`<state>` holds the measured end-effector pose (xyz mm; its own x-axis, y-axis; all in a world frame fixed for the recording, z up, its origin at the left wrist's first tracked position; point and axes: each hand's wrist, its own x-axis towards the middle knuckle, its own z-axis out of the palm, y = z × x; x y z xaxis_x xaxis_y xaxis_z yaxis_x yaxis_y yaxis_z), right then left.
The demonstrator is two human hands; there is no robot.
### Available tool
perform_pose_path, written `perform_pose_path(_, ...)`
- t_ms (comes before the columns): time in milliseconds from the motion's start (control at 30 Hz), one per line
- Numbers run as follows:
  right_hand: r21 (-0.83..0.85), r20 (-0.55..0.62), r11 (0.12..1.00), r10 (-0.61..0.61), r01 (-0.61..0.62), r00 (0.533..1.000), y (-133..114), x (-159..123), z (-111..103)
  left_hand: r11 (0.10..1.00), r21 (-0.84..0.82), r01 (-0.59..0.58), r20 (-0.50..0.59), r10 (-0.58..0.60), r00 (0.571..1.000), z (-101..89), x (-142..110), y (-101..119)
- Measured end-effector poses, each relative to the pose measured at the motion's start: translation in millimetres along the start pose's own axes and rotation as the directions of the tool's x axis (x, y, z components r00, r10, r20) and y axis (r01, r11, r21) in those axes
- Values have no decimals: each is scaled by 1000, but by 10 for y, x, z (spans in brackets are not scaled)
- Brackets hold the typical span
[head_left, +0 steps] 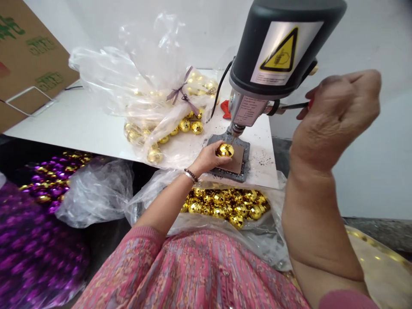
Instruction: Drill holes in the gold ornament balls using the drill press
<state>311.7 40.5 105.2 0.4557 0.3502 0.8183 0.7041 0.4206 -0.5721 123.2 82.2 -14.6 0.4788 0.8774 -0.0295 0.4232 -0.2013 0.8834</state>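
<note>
My left hand (pixel 210 157) grips a shiny gold faceted ball (pixel 225 150) between thumb and fingers. The ball sits on a brown square board (pixel 236 162) on the grey base (pixel 246 148) of a small bench drill press (pixel 286 47). Its drill bit (pixel 233 140) points down at the top of the ball; whether it touches, I cannot make out. My right hand (pixel 341 111) is closed around the end of the drill press lever (pixel 294 106), with a bit of red showing at the grip.
Below the table edge, a plastic-lined container holds many gold balls (pixel 225 206). Clear plastic bags (pixel 138 81) with gold balls lie on the white table (pixel 86 124). A cardboard box (pixel 28 56) stands left; purple and gold balls (pixel 53 180) lie lower left. Dark shavings dot the tabletop.
</note>
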Motion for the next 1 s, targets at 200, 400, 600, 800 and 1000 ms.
perform_pose_path(200,61,-26,998,22,-20,999,16,96,27,997,70,-45,228,28,973,-391,-485,-129)
perform_pose_path(400,111,-37,993,45,-41,998,-20,36,27,984,135,116,-101,-102,990,-741,-274,-310)
perform_pose_path(600,105,34,991,77,-80,996,-146,-35,-81,905,360,227,-396,-73,915,-822,454,-309)
perform_pose_path(800,48,47,996,79,-81,996,-158,-70,-118,826,501,258,-286,-123,950,-709,726,-316)
perform_pose_path(1000,58,39,994,92,-94,995,-134,-75,-98,926,330,181,-279,-87,956,-730,529,-391)
